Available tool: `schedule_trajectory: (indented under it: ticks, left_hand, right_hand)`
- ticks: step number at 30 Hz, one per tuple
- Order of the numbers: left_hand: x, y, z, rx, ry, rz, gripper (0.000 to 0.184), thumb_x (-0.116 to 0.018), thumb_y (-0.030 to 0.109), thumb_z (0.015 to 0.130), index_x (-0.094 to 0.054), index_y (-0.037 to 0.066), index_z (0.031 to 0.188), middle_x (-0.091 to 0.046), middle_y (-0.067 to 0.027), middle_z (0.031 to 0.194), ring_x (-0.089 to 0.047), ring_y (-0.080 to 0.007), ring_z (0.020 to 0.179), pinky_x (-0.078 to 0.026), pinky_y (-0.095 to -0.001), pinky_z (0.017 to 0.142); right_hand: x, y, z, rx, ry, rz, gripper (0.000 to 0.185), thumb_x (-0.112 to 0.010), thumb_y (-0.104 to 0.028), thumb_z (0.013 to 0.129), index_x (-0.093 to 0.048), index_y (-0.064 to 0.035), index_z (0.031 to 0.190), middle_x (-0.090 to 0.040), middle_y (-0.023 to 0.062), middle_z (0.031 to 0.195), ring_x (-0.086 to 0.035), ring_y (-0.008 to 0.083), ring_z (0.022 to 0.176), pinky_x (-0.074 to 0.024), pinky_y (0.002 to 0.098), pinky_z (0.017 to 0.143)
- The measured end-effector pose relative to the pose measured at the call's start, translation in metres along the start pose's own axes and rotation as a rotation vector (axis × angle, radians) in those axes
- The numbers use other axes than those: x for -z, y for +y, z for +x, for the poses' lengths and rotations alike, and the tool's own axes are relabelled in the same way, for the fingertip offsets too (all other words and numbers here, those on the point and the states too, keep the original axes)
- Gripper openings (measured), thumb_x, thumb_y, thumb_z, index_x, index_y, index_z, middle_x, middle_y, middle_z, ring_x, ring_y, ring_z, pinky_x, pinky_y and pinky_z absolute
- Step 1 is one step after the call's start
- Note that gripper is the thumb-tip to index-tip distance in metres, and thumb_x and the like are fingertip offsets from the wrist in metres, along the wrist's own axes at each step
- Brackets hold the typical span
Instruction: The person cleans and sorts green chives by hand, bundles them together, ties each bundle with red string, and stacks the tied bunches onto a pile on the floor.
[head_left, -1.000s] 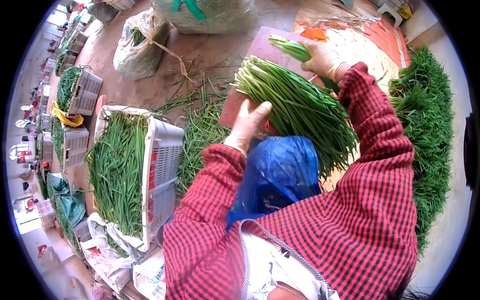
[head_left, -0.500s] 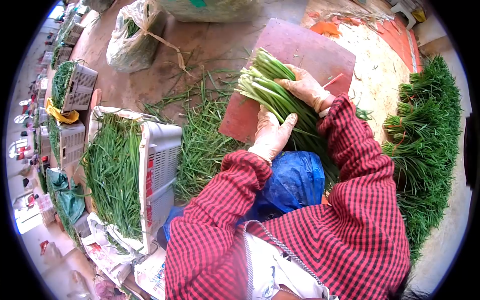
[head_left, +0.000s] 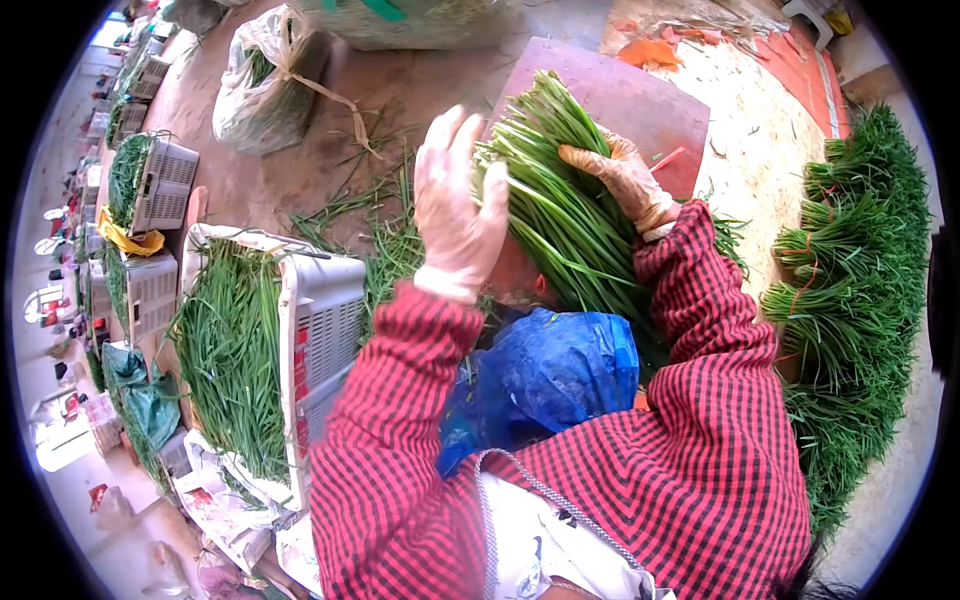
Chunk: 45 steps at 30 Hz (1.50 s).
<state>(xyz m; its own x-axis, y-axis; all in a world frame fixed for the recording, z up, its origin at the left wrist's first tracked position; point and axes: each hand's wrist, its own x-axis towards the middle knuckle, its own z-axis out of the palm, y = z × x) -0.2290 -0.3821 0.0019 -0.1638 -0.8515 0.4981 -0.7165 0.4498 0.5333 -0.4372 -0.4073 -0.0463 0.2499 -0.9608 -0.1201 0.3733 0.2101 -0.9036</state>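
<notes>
A thick bunch of garlic chives (head_left: 570,190) slants over a reddish board (head_left: 640,95), pale cut ends up and leaves toward my lap. My right hand (head_left: 625,180), in a thin whitish glove, is wrapped round its right side. On the other side, my left hand (head_left: 455,200), gloved too, is raised with fingers stretched out and thumb apart. Its palm faces the stem ends; whether it touches them I cannot tell. The bunch's lower leaves run behind my right sleeve. Blue plastic (head_left: 560,370) covers my knee below.
To the left stands a white crate (head_left: 330,310) packed with loose chives. Tied chive bundles (head_left: 840,280) lie in a row at the right. Loose trimmings (head_left: 390,240) litter the floor. A tied plastic bag (head_left: 265,100) sits at the upper left, with more crates (head_left: 165,185) along the far left.
My left hand has let go of the bunch's lower side and moved up and left, fingers opening. My right hand keeps hold, and the stem ends have risen slightly.
</notes>
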Motion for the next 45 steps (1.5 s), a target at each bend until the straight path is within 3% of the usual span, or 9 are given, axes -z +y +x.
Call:
schedule_trajectory:
  ticks: [4,9,14,21,27,29,33,42,45]
  left_hand:
    - [-0.035,-0.012,0.04,-0.011,-0.329,0.396,0.05,-0.061,0.03,0.082,-0.055,0.009,0.127,-0.042,-0.0112,0.141,-0.027,-0.03,0.138,-0.018,-0.0464,0.113]
    - [-0.039,-0.003,0.051,-0.198,-0.197,0.486,0.056,-0.059,0.025,0.081,-0.048,0.01,0.134,-0.037,-0.0129,0.145,-0.025,-0.0286,0.139,-0.017,-0.0484,0.114]
    - [-0.049,0.015,0.057,0.126,-0.45,0.286,0.064,-0.055,0.021,0.084,-0.031,-0.005,0.138,-0.066,-0.0114,0.096,-0.062,-0.03,0.095,-0.031,-0.0376,0.108]
    - [-0.058,-0.008,0.045,0.217,-0.407,0.145,0.07,-0.063,0.033,0.082,-0.035,0.002,0.139,-0.068,-0.0058,0.079,-0.061,-0.0286,0.099,-0.037,-0.0354,0.103]
    - [-0.053,-0.004,0.05,0.145,-0.5,0.188,0.052,-0.062,0.033,0.085,-0.05,0.01,0.129,-0.069,-0.0046,0.096,-0.057,-0.025,0.113,-0.02,-0.0448,0.112]
    - [-0.056,-0.012,0.048,-0.184,-0.222,0.444,0.04,-0.06,0.033,0.086,-0.058,0.012,0.12,-0.066,-0.0071,0.107,-0.052,-0.0237,0.12,-0.02,-0.049,0.112]
    - [-0.055,0.005,0.056,-0.337,-0.288,0.616,0.034,-0.054,0.018,0.083,-0.062,0.009,0.116,-0.059,-0.0094,0.123,-0.045,-0.0227,0.127,-0.02,-0.0484,0.112]
    - [-0.085,0.028,0.057,0.074,-0.675,0.432,0.027,-0.042,0.021,0.088,-0.06,0.009,0.103,-0.067,-0.02,0.09,-0.062,-0.0331,0.098,-0.036,-0.0436,0.101]
    - [-0.083,0.019,0.045,0.043,-0.661,0.338,0.037,-0.039,0.018,0.089,-0.056,0.012,0.122,-0.064,-0.0146,0.112,-0.057,-0.0304,0.11,-0.034,-0.0424,0.104]
  right_hand:
    - [0.006,0.0,0.0,-0.016,-0.012,0.015,0.037,-0.07,-0.014,0.084,-0.062,-0.0048,0.119,-0.065,0.0021,0.107,-0.059,0.0107,0.093,-0.0478,0.0269,0.085]
    - [0.004,-0.009,-0.007,0.016,0.061,-0.023,0.037,-0.07,-0.012,0.084,-0.061,-0.0052,0.119,-0.065,0.0018,0.106,-0.059,0.0098,0.093,-0.0478,0.0261,0.084]
    - [0.001,-0.004,-0.004,0.063,0.047,0.036,0.04,-0.07,-0.008,0.082,-0.059,-0.0035,0.12,-0.065,0.0024,0.107,-0.059,0.0106,0.095,-0.0471,0.0265,0.087]
    - [0.013,0.009,0.002,0.169,0.103,-0.157,0.043,-0.071,-0.005,0.079,-0.058,-0.0024,0.119,-0.064,0.0025,0.107,-0.057,0.0116,0.097,-0.0455,0.027,0.088]
    - [0.012,0.012,0.005,0.151,0.026,-0.165,0.04,-0.069,-0.003,0.079,-0.058,-0.0035,0.117,-0.064,0.0025,0.106,-0.058,0.0118,0.096,-0.0445,0.0274,0.089]
    - [0.011,0.016,0.007,0.197,0.066,-0.24,0.036,-0.067,-0.002,0.079,-0.059,-0.0038,0.114,-0.065,0.0022,0.102,-0.058,0.011,0.093,-0.0451,0.0267,0.088]
    - [0.01,0.006,-0.001,0.206,0.102,-0.165,0.036,-0.066,-0.001,0.078,-0.06,-0.0042,0.113,-0.066,0.0016,0.099,-0.059,0.0099,0.091,-0.0458,0.0258,0.086]
    - [0.014,0.015,0.004,0.293,0.262,-0.105,0.035,-0.067,0.002,0.077,-0.062,-0.0031,0.111,-0.067,0.0015,0.1,-0.061,0.0105,0.09,-0.048,0.0262,0.082]
    - [0.019,0.001,-0.001,0.288,0.261,-0.041,0.037,-0.068,0.002,0.078,-0.061,-0.0029,0.114,-0.067,0.0025,0.101,-0.061,0.0109,0.09,-0.0492,0.0263,0.081]
